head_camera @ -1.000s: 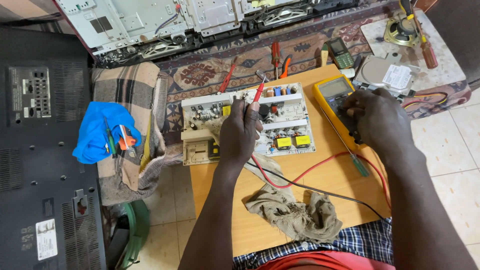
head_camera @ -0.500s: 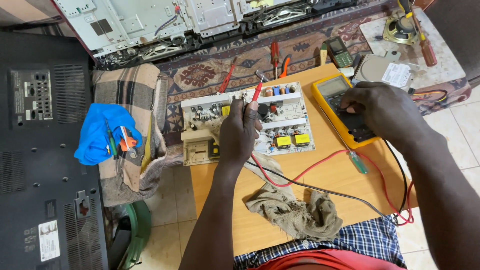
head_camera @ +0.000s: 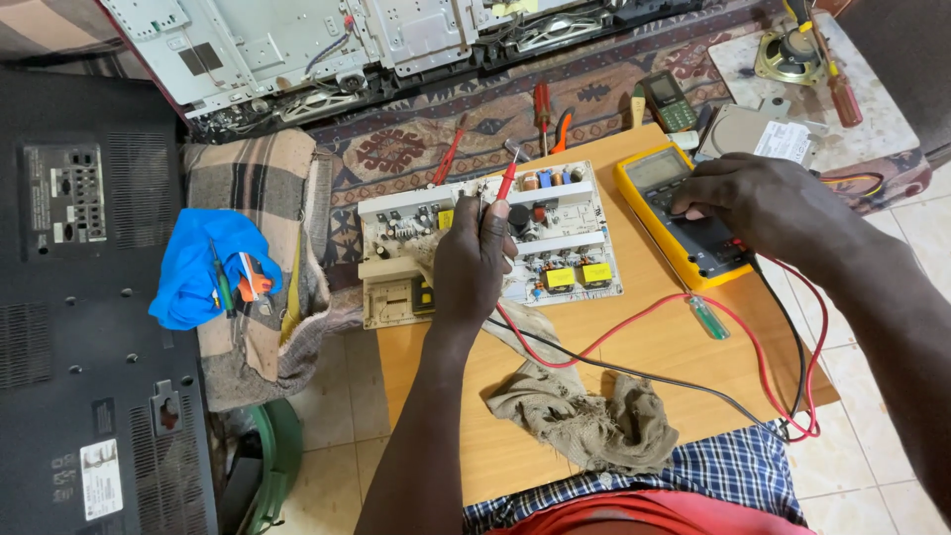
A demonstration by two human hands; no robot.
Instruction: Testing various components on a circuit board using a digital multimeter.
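Red probe [head_camera: 506,181] pinched in left hand [head_camera: 474,260] on board [head_camera: 487,241], probably mid-measurement; right hand [head_camera: 758,205], fingers loose, rests on meter [head_camera: 682,224]; reading calls for steadiness.

The right hand [head_camera: 763,203], which a second ago covered the lower part of the yellow multimeter [head_camera: 679,213] and reached past its lower end, now sits higher, its fingers [head_camera: 693,210] pressing the middle of the meter's face. The red test lead [head_camera: 634,322] and black test lead [head_camera: 644,376] now loop out wider across the bench [head_camera: 555,466] to its right edge. The left hand [head_camera: 474,263] holds the red probe [head_camera: 503,183] slightly more upright over the circuit board [head_camera: 396,223].
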